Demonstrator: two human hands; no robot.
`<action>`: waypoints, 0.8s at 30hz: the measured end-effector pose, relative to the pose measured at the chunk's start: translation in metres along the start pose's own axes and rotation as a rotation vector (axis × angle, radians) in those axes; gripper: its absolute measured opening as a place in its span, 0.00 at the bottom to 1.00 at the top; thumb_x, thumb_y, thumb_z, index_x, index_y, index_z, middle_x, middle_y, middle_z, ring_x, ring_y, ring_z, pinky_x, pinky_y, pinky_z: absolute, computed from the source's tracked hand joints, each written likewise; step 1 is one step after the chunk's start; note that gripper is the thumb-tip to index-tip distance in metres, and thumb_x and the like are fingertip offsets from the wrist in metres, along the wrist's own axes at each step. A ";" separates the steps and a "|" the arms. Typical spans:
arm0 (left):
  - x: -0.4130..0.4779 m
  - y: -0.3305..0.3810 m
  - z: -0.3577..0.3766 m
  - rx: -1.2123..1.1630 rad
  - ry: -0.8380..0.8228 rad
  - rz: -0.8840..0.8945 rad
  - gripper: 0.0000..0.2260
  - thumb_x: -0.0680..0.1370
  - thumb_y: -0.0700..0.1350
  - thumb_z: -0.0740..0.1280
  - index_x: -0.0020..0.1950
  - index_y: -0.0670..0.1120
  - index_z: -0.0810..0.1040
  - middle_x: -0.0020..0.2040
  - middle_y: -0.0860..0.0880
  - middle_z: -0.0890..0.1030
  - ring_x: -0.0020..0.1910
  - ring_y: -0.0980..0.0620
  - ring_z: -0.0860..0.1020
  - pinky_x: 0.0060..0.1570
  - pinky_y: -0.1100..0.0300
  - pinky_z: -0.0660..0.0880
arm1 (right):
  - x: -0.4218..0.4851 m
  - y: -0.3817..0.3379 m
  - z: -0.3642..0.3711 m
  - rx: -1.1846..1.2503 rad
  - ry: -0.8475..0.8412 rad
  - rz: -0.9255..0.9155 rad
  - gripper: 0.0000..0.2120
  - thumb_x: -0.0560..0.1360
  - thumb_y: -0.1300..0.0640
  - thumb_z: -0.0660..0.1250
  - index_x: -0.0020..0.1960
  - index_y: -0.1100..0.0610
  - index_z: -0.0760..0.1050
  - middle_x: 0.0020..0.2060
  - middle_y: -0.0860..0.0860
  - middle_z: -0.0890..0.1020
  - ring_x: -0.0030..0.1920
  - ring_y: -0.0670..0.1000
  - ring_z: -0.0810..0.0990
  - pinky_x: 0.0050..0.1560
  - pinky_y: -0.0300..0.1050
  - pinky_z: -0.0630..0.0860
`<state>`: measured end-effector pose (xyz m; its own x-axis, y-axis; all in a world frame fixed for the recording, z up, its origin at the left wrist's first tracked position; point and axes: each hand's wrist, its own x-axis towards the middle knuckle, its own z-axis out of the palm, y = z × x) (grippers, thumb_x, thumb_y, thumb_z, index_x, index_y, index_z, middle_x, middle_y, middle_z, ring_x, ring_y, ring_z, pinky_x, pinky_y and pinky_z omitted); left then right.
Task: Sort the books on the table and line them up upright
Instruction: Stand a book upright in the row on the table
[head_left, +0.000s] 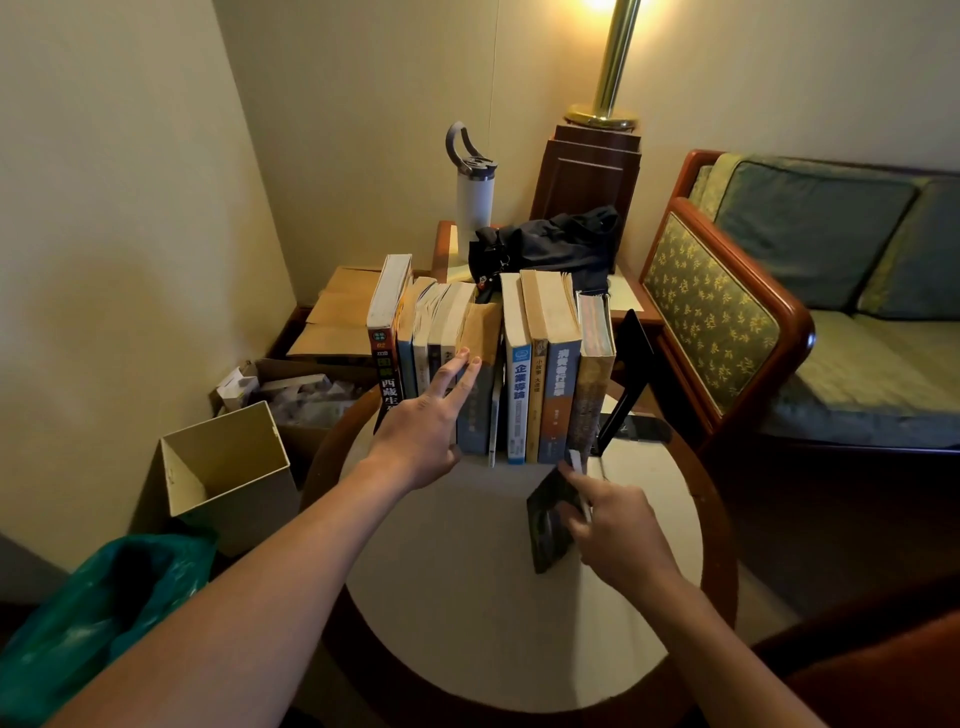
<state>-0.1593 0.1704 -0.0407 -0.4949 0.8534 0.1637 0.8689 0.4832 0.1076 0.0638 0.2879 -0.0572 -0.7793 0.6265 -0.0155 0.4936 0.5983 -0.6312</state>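
The row of upright books (519, 374) stands at the far side of the round cream-topped table with a dark wood rim (467, 613). A black metal bookend (631, 358) closes the row's right end. The left hand (421, 436) presses straight fingers against the spines left of centre and grips nothing. The right hand (618, 530) pinches a small dark-covered book (545, 530) just in front of the row's right end; whether it rests on the tabletop cannot be told. Hazard: the left group shows no support on its outer side, and several volumes lean. If the left hand lifts, that group will probably fan out or topple toward the rim. Hazard: forcing the dark book into the narrow mid-row gap could drag neighbours forward or buckle the thin volume (495, 415) standing there. Clearance: the near half of the tabletop gives open room for handling. Behind the row, room is tight, with a black fabric bag (550, 244) and a white insulated flask (474, 197) close by. Past the left rim, an open cream cardboard box (228, 467) stands on the floor.
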 end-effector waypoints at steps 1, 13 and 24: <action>0.000 0.000 0.000 0.002 0.000 0.000 0.49 0.73 0.44 0.73 0.82 0.54 0.40 0.81 0.53 0.41 0.36 0.52 0.77 0.33 0.60 0.80 | 0.000 0.002 0.003 -0.006 0.002 0.015 0.28 0.80 0.59 0.66 0.78 0.50 0.62 0.63 0.56 0.80 0.63 0.58 0.80 0.52 0.52 0.83; 0.004 -0.012 0.011 -0.050 0.019 0.046 0.48 0.75 0.63 0.70 0.82 0.53 0.41 0.81 0.54 0.41 0.47 0.49 0.82 0.41 0.55 0.82 | 0.019 -0.025 0.034 -0.068 0.316 -0.323 0.25 0.83 0.60 0.60 0.79 0.56 0.61 0.57 0.60 0.83 0.53 0.58 0.85 0.48 0.59 0.84; 0.002 -0.012 0.016 -0.168 0.116 0.067 0.41 0.77 0.71 0.54 0.82 0.54 0.44 0.81 0.56 0.44 0.60 0.46 0.80 0.50 0.51 0.82 | 0.035 -0.040 0.051 -0.074 0.411 -0.387 0.23 0.81 0.61 0.64 0.75 0.61 0.66 0.41 0.57 0.85 0.36 0.53 0.85 0.36 0.52 0.84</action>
<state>-0.1704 0.1692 -0.0572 -0.4425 0.8497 0.2867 0.8904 0.3783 0.2531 -0.0030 0.2608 -0.0726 -0.7016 0.4885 0.5188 0.2389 0.8472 -0.4745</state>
